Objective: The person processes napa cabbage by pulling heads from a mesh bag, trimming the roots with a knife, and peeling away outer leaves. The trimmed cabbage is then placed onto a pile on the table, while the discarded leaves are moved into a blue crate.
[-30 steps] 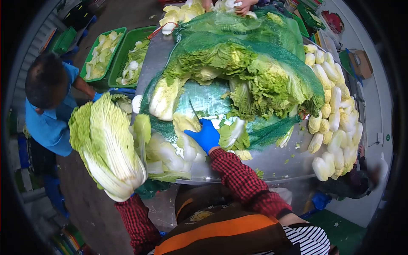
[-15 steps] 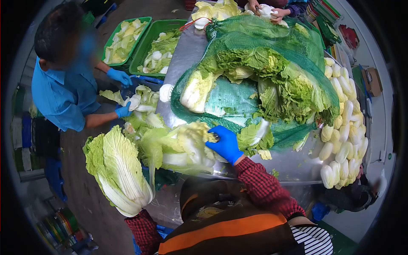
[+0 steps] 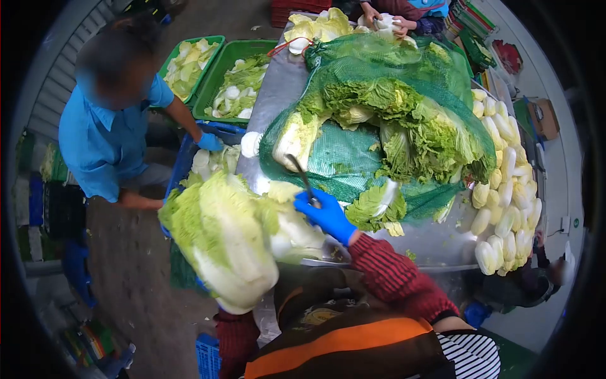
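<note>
A large napa cabbage [image 3: 224, 243] is held up at the table's near left, blurred by motion. My left hand is hidden beneath it; the red sleeve [image 3: 237, 338] leads up to its base, so the hand supports it. In my right hand [image 3: 328, 215], gloved in blue, is a knife [image 3: 303, 180] with its dark blade pointing up and away. Pale cabbage leaves [image 3: 293, 230] lie between the knife hand and the held cabbage. Just beyond my right hand, a loose green leaf [image 3: 379, 205] rests beside the green mesh bag [image 3: 338, 145], which holds several untrimmed cabbages [image 3: 435, 136].
Trimmed pale cabbages [image 3: 508, 189] are piled along the table's right side. At left, a co-worker [image 3: 110, 132] stands by a blue crate [image 3: 180, 170] of leaves. Green crates [image 3: 202, 95] with leaves stand behind. Another person's hands [image 3: 404, 25] work at the far end.
The held cabbage has moved right, toward my body's front. My right hand has turned, bringing the knife blade into view. The co-worker's hands no longer hold leaves up over the crate.
</note>
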The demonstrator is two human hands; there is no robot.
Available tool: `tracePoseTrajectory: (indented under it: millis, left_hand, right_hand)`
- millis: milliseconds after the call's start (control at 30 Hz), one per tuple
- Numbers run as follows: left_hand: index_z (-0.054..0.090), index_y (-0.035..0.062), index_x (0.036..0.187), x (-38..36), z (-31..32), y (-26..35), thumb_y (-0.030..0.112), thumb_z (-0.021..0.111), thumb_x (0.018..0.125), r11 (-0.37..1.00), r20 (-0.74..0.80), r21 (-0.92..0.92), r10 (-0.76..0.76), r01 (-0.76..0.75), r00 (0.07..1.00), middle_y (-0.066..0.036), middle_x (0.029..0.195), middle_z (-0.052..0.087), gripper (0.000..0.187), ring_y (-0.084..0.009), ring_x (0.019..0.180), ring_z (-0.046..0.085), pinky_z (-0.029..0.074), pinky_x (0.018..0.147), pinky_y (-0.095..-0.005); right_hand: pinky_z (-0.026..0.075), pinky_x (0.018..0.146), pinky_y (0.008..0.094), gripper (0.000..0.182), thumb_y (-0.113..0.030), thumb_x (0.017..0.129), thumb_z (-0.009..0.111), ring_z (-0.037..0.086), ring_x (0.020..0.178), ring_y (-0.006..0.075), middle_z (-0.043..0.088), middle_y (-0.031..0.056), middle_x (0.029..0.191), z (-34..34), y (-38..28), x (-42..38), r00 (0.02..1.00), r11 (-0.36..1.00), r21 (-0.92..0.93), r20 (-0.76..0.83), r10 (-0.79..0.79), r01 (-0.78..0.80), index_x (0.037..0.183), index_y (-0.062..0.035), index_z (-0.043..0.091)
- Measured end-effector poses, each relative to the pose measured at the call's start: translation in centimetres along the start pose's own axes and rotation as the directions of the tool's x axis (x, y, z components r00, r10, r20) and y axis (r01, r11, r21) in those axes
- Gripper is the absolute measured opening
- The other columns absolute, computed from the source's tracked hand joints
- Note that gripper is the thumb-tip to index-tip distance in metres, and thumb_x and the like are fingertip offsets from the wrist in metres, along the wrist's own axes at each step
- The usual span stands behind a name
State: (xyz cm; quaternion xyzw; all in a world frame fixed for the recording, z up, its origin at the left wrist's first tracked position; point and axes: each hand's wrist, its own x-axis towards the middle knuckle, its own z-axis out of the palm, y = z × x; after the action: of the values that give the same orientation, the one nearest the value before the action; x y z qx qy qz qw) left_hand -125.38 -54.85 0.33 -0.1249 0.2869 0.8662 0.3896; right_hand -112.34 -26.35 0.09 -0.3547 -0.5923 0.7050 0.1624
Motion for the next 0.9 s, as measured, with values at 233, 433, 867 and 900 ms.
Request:
tracePoseTrajectory:
  millis: [233, 433, 867, 900]
  left_hand:
    - [0.032, 0.0041, 0.144, 0.1, 9.7, -14.3, 0.011, 0.077, 0.080, 0.775, 0.401, 0.626, -0.414, 0.086, 0.817, -0.012, 0.134, 0.050, 0.079, -0.0229, 0.121, 0.049, 0.044, 0.102, -0.0371]
    - [0.033, 0.0011, 0.144, 0.5, 15.3, -14.4, 0.013, 0.073, 0.083, 0.658, 0.312, 0.558, -0.731, 0.506, 0.606, -0.009, 0.142, 0.044, 0.074, -0.0223, 0.128, 0.046, 0.038, 0.108, -0.0380]
    - [0.050, 0.0040, 0.129, -0.4, 13.2, -22.0, 0.037, 0.088, 0.057, -0.359, 0.521, 0.426, -0.653, -0.831, 0.549, -0.019, 0.128, 0.050, 0.088, -0.0373, 0.121, 0.046, 0.037, 0.100, -0.0491]
    - [0.043, 0.0048, 0.136, -0.3, 12.7, -23.0, 0.039, 0.088, 0.055, -0.350, 0.527, 0.355, -0.691, -0.867, 0.495, -0.020, 0.133, 0.045, 0.099, -0.0398, 0.125, 0.042, 0.034, 0.102, -0.0512]
  right_hand:
    - [0.043, 0.101, 0.0370, 0.051, -0.026, 0.099, 0.049, 0.048, 0.122, 0.0223, 0.045, 0.0117, 0.139, -6.2, -0.2, -14.0, 1.000, 0.907, 0.422, -0.004, -0.011, 0.012, 0.144, -0.0082, 0.031]
    - [0.036, 0.110, 0.0392, 0.062, -0.036, 0.097, 0.047, 0.043, 0.133, 0.0259, 0.042, 0.0131, 0.146, -16.8, 5.6, -18.9, 0.963, 0.623, 0.765, -0.016, 0.269, -0.161, 0.146, -0.0020, 0.033]
    - [0.050, 0.060, 0.0250, 0.058, -0.036, 0.080, 0.078, 0.059, 0.064, 0.0105, 0.064, 0.0035, 0.086, -17.6, 10.1, -17.6, 0.875, 0.937, 0.257, -0.364, 0.319, -0.235, 0.122, -0.0006, 0.058]
    - [0.040, 0.047, 0.0215, 0.047, -0.035, 0.086, 0.072, 0.047, 0.051, 0.0049, 0.057, -0.0022, 0.072, -17.1, 10.1, -17.4, 0.837, 0.925, 0.350, -0.454, 0.306, -0.149, 0.118, -0.0022, 0.060]
